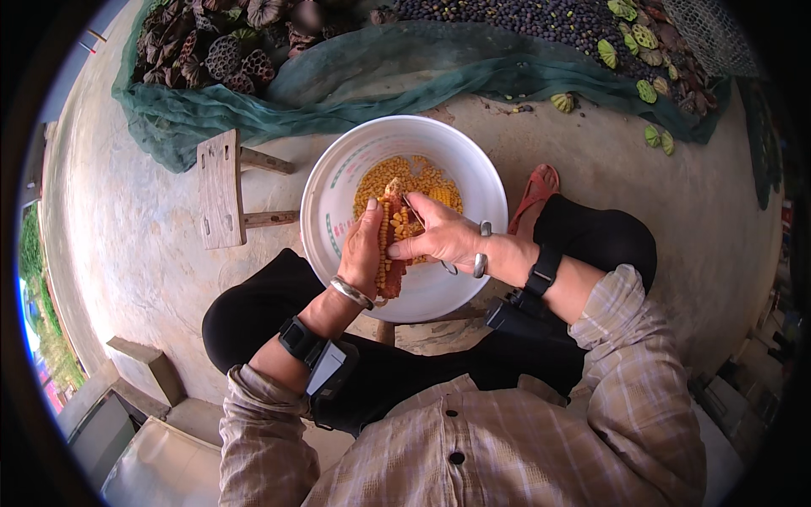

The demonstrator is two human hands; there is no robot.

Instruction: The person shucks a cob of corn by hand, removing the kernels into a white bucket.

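My left hand (363,252) is closed around a partly shelled corn cob (394,279), its thumb along a remaining strip of yellow kernels. The reddish bare core shows at the cob's lower end and right side. My right hand (437,234) presses on the cob's kernels from the right with its thumb. It also holds a thin metal tool, mostly hidden by the fingers; a curved metal part shows below the palm. Both hands are over a white plastic bucket (324,158). Loose corn kernels (389,170) lie in the bucket, with another yellow cob (441,195) among them.
A wooden stool (220,190) stands left of the bucket. Beyond it, green netting (304,108) lies on the concrete floor under dried lotus seed pods (223,57) and dark seeds (494,19). Several green pods lie at the upper right. My knees flank the bucket.
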